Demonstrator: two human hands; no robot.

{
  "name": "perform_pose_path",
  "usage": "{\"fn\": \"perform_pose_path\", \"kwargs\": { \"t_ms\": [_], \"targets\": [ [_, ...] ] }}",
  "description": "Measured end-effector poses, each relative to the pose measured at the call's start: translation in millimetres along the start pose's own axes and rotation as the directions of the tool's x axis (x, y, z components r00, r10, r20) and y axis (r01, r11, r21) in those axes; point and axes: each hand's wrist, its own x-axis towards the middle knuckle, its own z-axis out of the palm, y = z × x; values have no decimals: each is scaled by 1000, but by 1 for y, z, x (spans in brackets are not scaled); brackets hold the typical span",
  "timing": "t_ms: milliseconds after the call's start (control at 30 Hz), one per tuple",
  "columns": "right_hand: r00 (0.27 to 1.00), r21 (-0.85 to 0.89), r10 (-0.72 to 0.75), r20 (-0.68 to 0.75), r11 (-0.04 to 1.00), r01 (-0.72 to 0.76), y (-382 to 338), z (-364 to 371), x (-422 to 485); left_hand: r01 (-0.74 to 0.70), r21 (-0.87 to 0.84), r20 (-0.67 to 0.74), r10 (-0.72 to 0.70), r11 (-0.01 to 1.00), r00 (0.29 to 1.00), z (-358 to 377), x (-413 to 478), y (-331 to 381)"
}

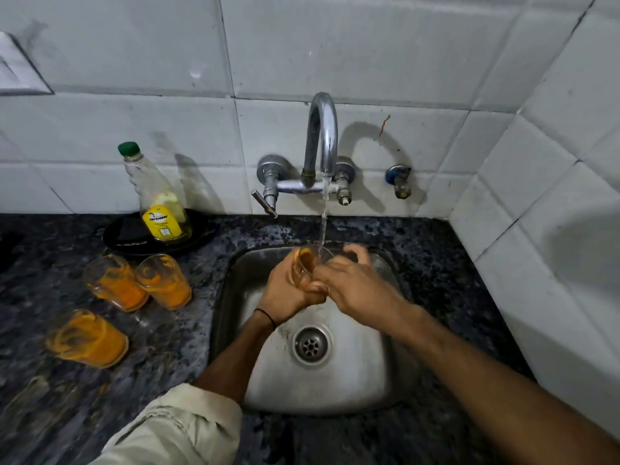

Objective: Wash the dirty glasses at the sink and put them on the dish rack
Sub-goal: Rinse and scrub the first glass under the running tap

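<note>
Over the steel sink (355,380) I hold a small glass (303,268) with orange-brown residue under the water stream running from the tap (322,135). My left hand (285,290) grips the glass from the left and below. My right hand (352,283) wraps around its right side, fingers at the rim. Three dirty glasses stained orange stand on the dark counter to the left: two side by side (115,283) (166,281) and one nearer me (87,338).
A dish-soap bottle (157,199) with a green cap stands on a black plate (131,239) at the back of the granite counter (50,414). White tiled walls close the back and right side. The drain (311,344) lies mid-sink. No dish rack is in view.
</note>
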Motion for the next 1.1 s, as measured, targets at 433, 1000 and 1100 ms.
{"fn": "perform_pose_path", "kwargs": {
  "t_ms": [433,1000,1100],
  "targets": [
    [962,461,270,-50,861,-217,-14,1,15,-173,370,-153,243,913,958,10,-2,12],
    [954,390,267,139,870,-300,-11,-7,16,-44,343,-113,88,938,990,19,-12,11],
    [968,346,158,194,913,-218,5,-12,6,17,237,127,-49,971,991,-1,0,11]
  ]
}}
